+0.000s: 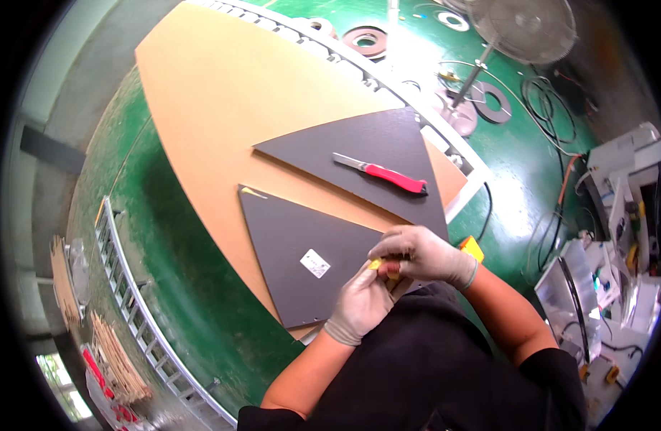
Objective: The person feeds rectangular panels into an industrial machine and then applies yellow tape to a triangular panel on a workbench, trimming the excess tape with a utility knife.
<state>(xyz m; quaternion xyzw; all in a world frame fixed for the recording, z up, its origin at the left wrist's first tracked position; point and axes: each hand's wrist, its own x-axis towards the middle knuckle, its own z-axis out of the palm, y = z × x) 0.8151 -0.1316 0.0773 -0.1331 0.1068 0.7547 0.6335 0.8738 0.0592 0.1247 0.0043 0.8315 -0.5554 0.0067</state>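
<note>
My left hand (360, 303) and my right hand (429, 256), both in pale gloves, meet just in front of my body. Their closed fingers pinch a small yellow piece (375, 264), mostly covered, so its kind is unclear. Under and beside them lies a dark grey panel (287, 237) with a white label (315, 263) and a yellow mark at its far left corner. A second dark grey panel (373, 136) lies farther off, and a red-handled utility knife (388, 175) with its blade out rests on it.
Both panels lie on a large tan board (201, 79) over a roller conveyor (352, 68). A yellow object (472, 248) sits right of my right hand. Beyond are a stand fan (523, 29), edging rolls (365, 42) and cables. Another roller track (151, 312) runs at left.
</note>
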